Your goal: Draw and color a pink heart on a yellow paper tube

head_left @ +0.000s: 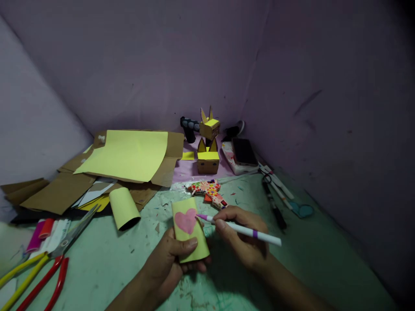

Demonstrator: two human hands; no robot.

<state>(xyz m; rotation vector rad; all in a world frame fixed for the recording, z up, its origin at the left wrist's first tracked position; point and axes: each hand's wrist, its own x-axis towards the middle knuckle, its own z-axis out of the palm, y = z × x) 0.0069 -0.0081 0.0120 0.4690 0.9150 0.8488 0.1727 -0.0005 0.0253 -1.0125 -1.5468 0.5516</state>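
Colouring appears well advanced: a pink heart (186, 221) is already filled in on the upper face of a yellow paper-covered tube (192, 249), which is held in the near middle of the green table (97, 268), tilted slightly away. The tube is clamped by the left hand (168, 259), with the thumb laid across its front and the other fingers wrapped behind. A white marker (246, 232) with a purple band is pinched between the thumb and fingertips of the right hand (241, 242). Its pink tip is set at the heart's right edge; whether it touches the paper cannot be told. The heart's outline looks closed and its inside evenly covered, so little beyond edge work is judged to be left on it, while the lower part of the tube's face is bare. A second yellow tube (123, 207) lies to the left, with no drawing visible on it. Farther off, a yellow sheet (126, 155) is spread over cardboard (58, 194), and two small eared boxes (208, 160) are seen by the far wall, one above the other. Scissors (71, 235) and a patterned glue gun (209, 192) lie untouched nearby.
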